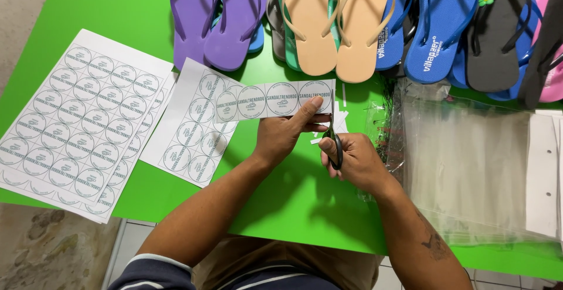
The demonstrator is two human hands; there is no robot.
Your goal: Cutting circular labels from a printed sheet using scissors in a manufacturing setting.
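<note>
A green bench (293,196) carries everything. Full label sheets (79,123) lie at nine o'clock, a partly cut sheet (190,134) just beside them. Flip-flops (363,23) line up at twelve o'clock. Clear bags (469,167) and white cards (542,173) lie at three o'clock.

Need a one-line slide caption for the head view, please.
Left hand holds a strip of round labels while right hand cuts it with scissors over a green table.

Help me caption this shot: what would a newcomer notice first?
Centre: the left hand holds a strip of round labels while the right hand cuts it with scissors. Colourful flip-flops line the far edge of the bright green table; uncut label sheets lie left.
</note>
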